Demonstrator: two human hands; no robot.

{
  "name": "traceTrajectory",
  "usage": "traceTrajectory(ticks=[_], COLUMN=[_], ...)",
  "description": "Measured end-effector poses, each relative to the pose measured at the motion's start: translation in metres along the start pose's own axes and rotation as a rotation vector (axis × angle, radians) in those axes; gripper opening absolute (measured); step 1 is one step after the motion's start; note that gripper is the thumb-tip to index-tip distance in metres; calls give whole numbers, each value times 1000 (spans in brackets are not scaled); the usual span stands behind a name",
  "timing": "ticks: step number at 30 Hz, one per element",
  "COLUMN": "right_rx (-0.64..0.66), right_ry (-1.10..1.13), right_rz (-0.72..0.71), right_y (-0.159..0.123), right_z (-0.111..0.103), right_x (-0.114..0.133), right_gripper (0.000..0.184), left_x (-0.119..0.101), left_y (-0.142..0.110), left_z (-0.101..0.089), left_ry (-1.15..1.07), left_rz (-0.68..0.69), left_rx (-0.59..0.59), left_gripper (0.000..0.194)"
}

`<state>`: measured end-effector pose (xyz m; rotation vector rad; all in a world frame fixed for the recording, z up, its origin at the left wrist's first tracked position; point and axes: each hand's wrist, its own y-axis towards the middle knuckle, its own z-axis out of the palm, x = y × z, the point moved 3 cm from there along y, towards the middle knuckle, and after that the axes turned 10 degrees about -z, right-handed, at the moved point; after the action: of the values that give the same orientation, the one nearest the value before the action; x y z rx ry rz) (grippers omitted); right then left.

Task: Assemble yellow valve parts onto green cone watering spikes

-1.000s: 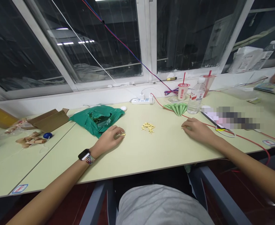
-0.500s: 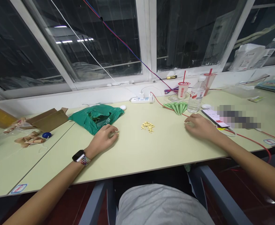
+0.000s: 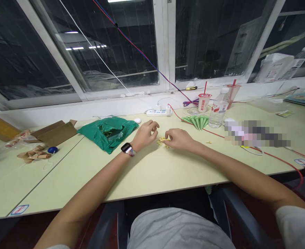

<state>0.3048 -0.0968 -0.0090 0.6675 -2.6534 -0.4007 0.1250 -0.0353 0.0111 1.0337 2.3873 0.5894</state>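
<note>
A small pile of pale yellow pieces (image 3: 163, 140) lies on the light green table (image 3: 152, 169). My right hand (image 3: 178, 138) rests at the pile's right side, fingers curled and their tips pinching among the pieces. My left hand (image 3: 145, 133), with a smartwatch (image 3: 127, 149) on the wrist, hovers just left of the pile. Its fingers are bent into a pinch, and what they hold is hidden. One single yellow piece (image 3: 208, 142) lies alone on the table to the right of my right arm.
A crumpled green plastic bag (image 3: 108, 130) and an open cardboard box (image 3: 56, 133) lie to the left. Green cones (image 3: 197, 121), a water bottle (image 3: 218, 108), a cup with a red straw (image 3: 203, 102) and a power strip (image 3: 157, 112) stand behind. A red cable (image 3: 271, 154) runs right.
Both hands have come together from the sides to the yellow pile. The right hand left one yellow piece on the table where it had been.
</note>
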Motion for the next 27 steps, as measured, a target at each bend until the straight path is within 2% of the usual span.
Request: traceTrajectory(ticks=[2,6,8,11,16,20,24,27], right_rx=[17,27,23,33,49,30,8,70], right_ry=[-22,26,69,119,158,192,260,310], right_rz=[7,-18,-29,-33,-3,-19,-138,-293], right_y=[1,-7,-10,-11,-11,-12,-15,-18], right_z=[6,13,14,14,17,18,9,3], right_x=[3,1,0,-1,-5,-8,-12,-15], right_gripper=[22,8,12,12,1,12,18,27], left_x=[3,2,1,0,-1,-3,-5,-6], left_y=[0,-10,-15,-19,-24,-27,-29,-30], left_z=[4,13,15,15,12,12,13,13], left_ry=[15,41,34,12,-20,-23,-38,-39], left_rz=[17,53,60,73,84,69,99,132], left_rx=[-7,23,19,15,28,41,35,27], left_gripper=[19,18,18,18,17,18,17,18])
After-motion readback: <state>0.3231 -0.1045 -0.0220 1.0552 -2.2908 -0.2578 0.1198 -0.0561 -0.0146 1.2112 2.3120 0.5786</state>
